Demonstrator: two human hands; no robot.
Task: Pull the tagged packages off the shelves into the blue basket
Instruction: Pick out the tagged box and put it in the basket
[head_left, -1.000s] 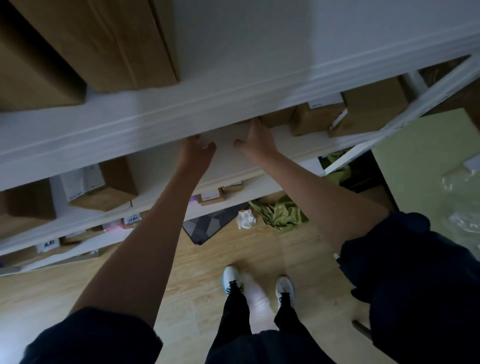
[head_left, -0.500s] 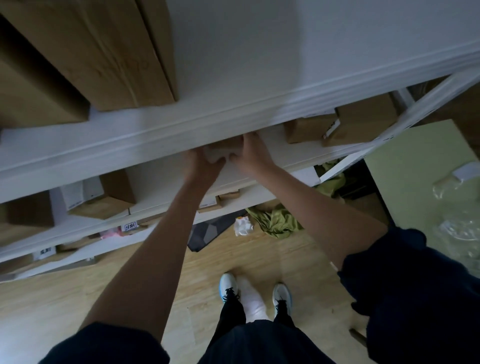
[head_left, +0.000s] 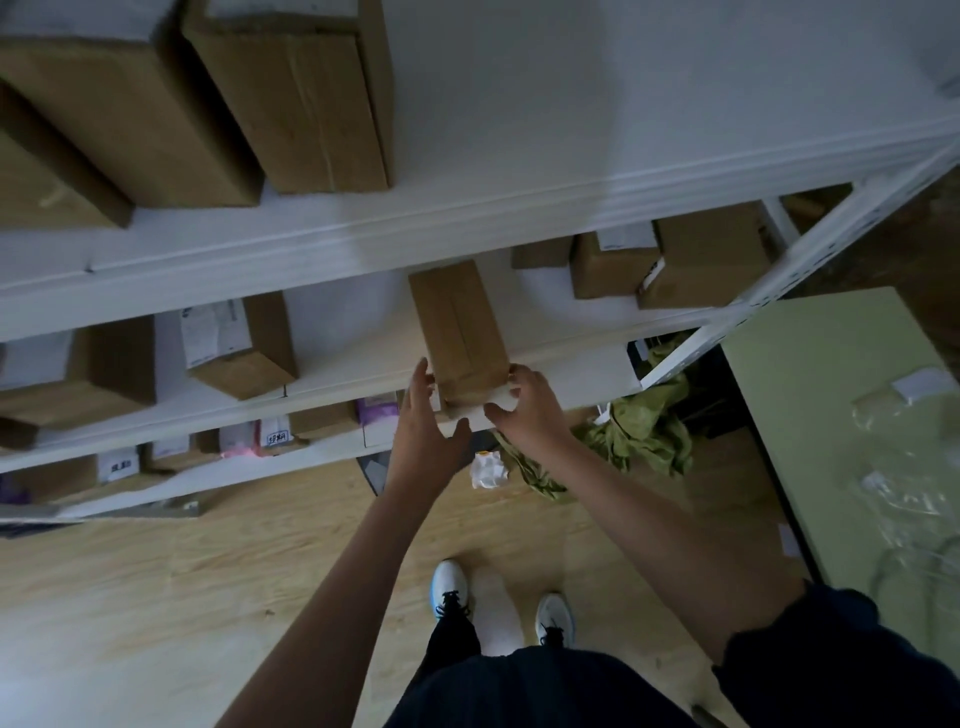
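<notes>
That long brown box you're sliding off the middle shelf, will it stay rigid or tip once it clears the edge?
The long cardboard box looks stiff: flat faces, crisp taped edges. Held only at its near end by the left hand and right hand, it may dip once off the shelf. Weight can't be judged.

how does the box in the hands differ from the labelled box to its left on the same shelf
The held box is long and narrow and sticks out past the shelf edge; the labelled box is squatter and sits on the shelf. The held box shows bare cardboard on top; the other carries a white label. Both are brown cardboard.
</notes>
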